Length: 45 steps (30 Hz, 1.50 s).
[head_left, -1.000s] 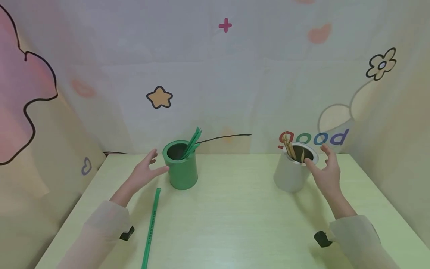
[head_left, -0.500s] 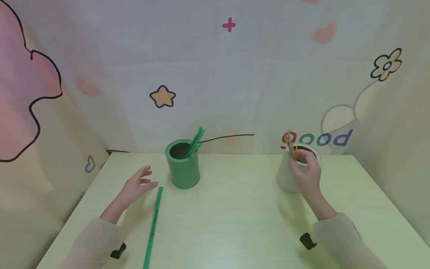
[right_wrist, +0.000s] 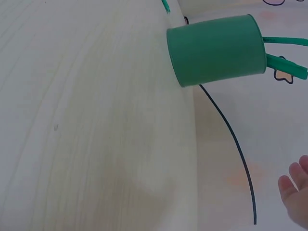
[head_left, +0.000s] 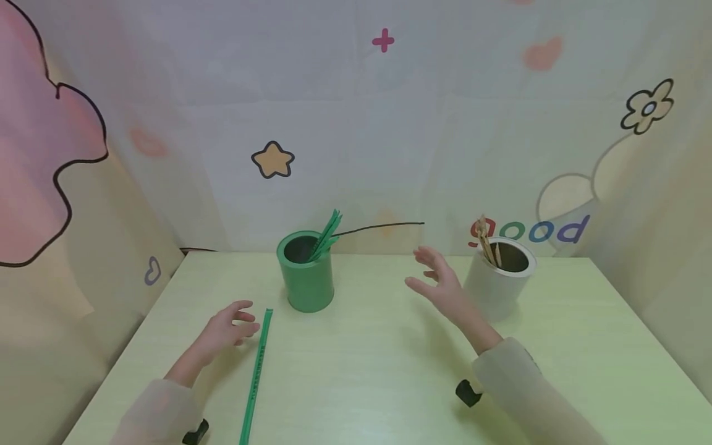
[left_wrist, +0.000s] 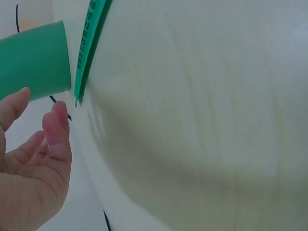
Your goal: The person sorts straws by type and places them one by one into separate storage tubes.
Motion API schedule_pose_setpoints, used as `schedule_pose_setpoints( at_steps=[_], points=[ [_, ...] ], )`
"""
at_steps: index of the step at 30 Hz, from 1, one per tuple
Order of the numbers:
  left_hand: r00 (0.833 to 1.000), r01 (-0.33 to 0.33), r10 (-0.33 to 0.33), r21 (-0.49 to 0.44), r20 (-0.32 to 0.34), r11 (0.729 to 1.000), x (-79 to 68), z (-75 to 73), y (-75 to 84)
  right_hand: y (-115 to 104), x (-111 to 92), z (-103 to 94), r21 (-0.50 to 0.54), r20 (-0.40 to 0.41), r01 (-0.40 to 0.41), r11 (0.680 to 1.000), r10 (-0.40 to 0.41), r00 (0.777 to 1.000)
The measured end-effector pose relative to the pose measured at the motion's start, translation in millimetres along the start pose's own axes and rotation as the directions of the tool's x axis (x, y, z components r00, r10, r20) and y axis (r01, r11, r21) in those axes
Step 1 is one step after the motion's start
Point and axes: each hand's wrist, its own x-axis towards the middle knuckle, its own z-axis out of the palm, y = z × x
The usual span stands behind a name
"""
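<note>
My left hand (head_left: 225, 330) hovers over the table's left side, fingers loosely bent and holding nothing. Just right of it lies a long, narrow green strip with dark print (head_left: 257, 371), its far end close to the fingertips. Beyond stands a green cylindrical pot (head_left: 307, 287) with several green sticks (head_left: 324, 238) leaning out of it; the left wrist view shows the pot's side past my thumb. My right hand (head_left: 445, 287) is in the air between the pots, fingers spread and nothing in them. Behind its wrist, a white pot (head_left: 495, 290) holds several thin wooden sticks (head_left: 486, 244).
Pale wood-grain table (head_left: 356, 371), with its back edge against a printed cloth backdrop (head_left: 356, 154). More cloth hangs along both sides. A dark camera block (head_left: 469, 393) sits under the right wrist, and another dark block (head_left: 196, 432) under the left.
My right hand has passed from the white pot's right side across its front to its left. My left hand has drawn back from the green pot toward me. Pots and strip stay put.
</note>
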Motion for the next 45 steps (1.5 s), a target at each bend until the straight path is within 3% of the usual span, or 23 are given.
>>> schedule_pose_setpoints(
  at_steps=[4,12,21,32,37,45],
  points=[
    [0.999,0.042,-0.042,0.01,0.007,0.999,0.4,4.7,-4.7,2,9,22.7,0.07,0.066,0.0,0.998,-0.004,0.998],
    [0.996,0.093,-0.092,0.06,-0.006,0.994,-0.1,10.9,-7.3,-32,18,55.5,0.112,0.173,-0.09,0.99,0.07,0.982],
    [0.997,0.082,-0.082,0.079,-0.003,0.994,-0.7,15.8,-10.2,-40,34,86.3,0.107,0.249,-0.141,0.984,0.11,0.962],
    [0.996,0.091,-0.09,0.11,-0.014,0.99,5.2,19.3,-15.9,-52,53,111.1,0.153,0.254,-0.145,0.977,0.103,0.962],
    [0.993,0.115,-0.111,0.14,-0.035,0.983,7.0,20.5,-14.9,-42,68,123.8,0.174,0.225,-0.131,0.976,0.09,0.97],
    [0.987,0.148,-0.129,0.219,-0.101,0.964,11.4,23.5,-14.4,-38,78,139.9,0.091,0.185,-0.133,0.987,0.114,0.976]
  ],
)
